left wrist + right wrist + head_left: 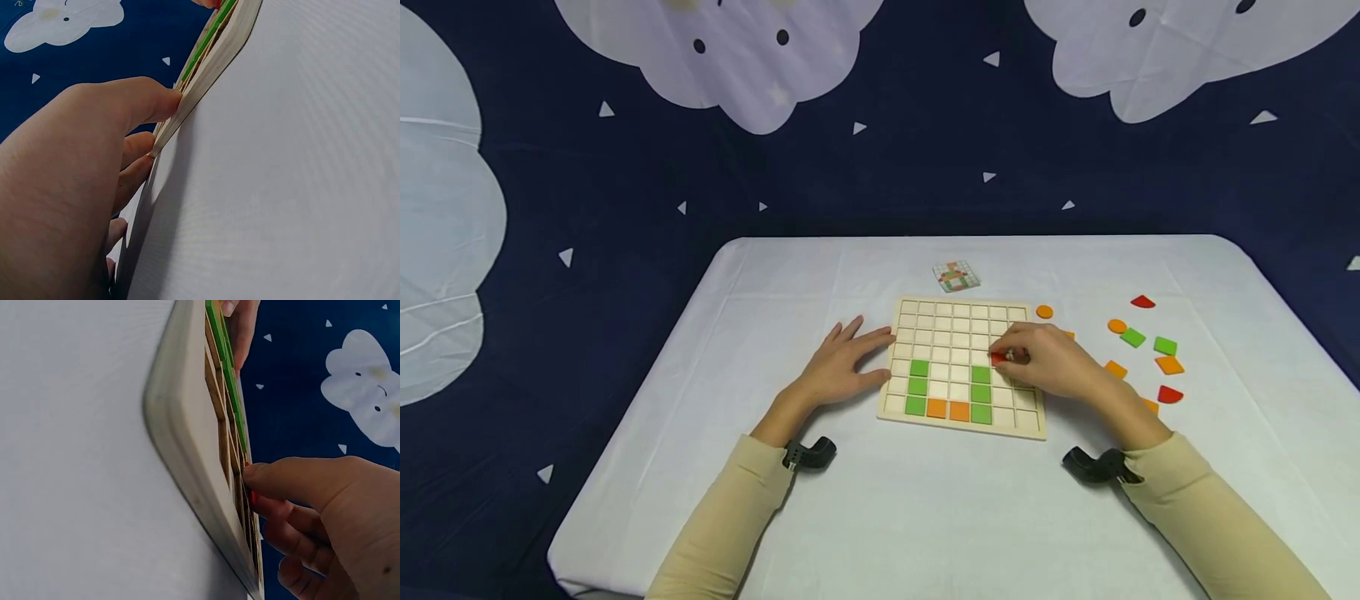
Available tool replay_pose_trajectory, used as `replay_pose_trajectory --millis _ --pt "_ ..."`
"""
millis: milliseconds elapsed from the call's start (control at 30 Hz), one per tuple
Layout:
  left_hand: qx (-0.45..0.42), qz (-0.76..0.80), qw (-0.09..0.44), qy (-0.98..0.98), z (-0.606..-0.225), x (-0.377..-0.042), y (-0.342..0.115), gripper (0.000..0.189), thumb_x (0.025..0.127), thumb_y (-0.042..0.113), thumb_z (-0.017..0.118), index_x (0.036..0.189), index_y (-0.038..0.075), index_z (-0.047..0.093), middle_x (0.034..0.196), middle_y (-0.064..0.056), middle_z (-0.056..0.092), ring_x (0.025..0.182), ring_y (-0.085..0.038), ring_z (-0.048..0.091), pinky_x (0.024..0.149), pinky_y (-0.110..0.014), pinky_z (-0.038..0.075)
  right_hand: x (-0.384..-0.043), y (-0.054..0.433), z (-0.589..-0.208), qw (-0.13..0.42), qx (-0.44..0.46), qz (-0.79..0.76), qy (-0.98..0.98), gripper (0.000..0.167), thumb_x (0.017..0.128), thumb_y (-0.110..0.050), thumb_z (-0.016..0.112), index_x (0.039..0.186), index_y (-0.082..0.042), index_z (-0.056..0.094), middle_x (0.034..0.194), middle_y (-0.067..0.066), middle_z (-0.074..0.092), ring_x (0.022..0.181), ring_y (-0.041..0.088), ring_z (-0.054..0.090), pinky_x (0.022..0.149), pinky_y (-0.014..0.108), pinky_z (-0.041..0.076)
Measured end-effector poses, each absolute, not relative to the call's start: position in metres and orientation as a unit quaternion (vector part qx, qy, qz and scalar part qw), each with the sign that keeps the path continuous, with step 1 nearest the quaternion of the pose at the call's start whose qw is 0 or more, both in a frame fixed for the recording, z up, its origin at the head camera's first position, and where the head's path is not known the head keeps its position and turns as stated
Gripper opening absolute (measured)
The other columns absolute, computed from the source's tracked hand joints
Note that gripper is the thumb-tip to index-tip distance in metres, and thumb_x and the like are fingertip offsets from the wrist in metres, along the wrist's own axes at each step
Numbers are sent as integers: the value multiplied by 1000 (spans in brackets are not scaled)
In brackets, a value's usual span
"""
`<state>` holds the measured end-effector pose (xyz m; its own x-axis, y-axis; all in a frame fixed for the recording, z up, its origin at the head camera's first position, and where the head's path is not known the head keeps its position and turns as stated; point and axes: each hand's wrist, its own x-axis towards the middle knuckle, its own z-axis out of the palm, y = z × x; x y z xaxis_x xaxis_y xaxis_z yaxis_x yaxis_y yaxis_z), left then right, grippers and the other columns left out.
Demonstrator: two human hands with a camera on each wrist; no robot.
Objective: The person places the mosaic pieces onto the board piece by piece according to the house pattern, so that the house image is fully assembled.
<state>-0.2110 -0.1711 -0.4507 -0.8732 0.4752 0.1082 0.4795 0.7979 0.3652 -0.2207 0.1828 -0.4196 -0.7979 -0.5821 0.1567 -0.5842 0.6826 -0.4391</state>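
Observation:
A wooden grid board (961,340) lies on the white table, with green tiles (917,387) in two columns and two orange tiles (947,409) between them in the bottom row. My right hand (1051,360) pinches a red piece (997,358) over the board, just above the right green column. Fingers partly cover that piece, so its full shape is hidden. At the board's left edge, my left hand (842,364) touches the rim with thumb and fingers spread. The left wrist view shows the left thumb (159,103) against the wooden side.
A small pattern card (957,276) lies behind the board. To the right are scattered loose pieces: orange circles (1117,326), green tiles (1166,346), orange tiles (1169,365) and red rounded pieces (1170,394). Some are partly hidden by the right arm.

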Motion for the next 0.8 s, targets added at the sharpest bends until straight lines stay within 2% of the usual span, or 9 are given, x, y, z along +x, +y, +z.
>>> replay_pose_trajectory --millis 167,400,467,633,700,800 --pt "-249 -195 5 -948 -451 -211 -172 60 90 54 54 144 30 46 150 17 34 145 -24 11 116 -45 1 -221 182 -419 22 323 210 -922 23 84 -24 73 106 -19 75 105 -8 64 96 15 57 81 39 47" --pt "-254 -194 -1 -948 -451 -211 -172 60 90 54 53 145 31 44 150 17 33 145 -24 11 116 -45 0 -225 196 -412 19 299 220 -928 23 83 -22 74 105 -14 75 97 -5 66 74 13 54 64 32 43" --pt "-255 -194 2 -947 -451 -211 -171 60 91 54 53 145 30 44 150 17 33 145 -25 12 116 -45 1 -227 202 -409 20 284 231 -930 22 84 -21 74 105 -13 75 95 -4 66 74 13 55 63 32 44" --pt "-253 -196 3 -948 -451 -211 -171 60 90 53 55 145 30 45 150 16 33 145 -26 12 116 -45 1 -230 219 -402 15 257 241 -936 24 85 -20 73 107 -11 74 102 4 66 77 18 55 69 38 42" --pt "-252 -195 3 -948 -451 -211 -171 60 90 53 55 145 30 45 150 16 33 145 -26 12 116 -45 1 -232 225 -401 13 248 240 -938 25 84 -19 74 108 -11 73 103 5 65 77 18 53 68 37 42" --pt "-252 -193 3 -948 -451 -211 -171 60 90 53 55 145 30 45 150 17 33 145 -26 12 116 -45 2 -235 233 -402 14 236 239 -942 24 84 -15 73 108 -11 72 96 1 64 75 17 52 64 34 42"
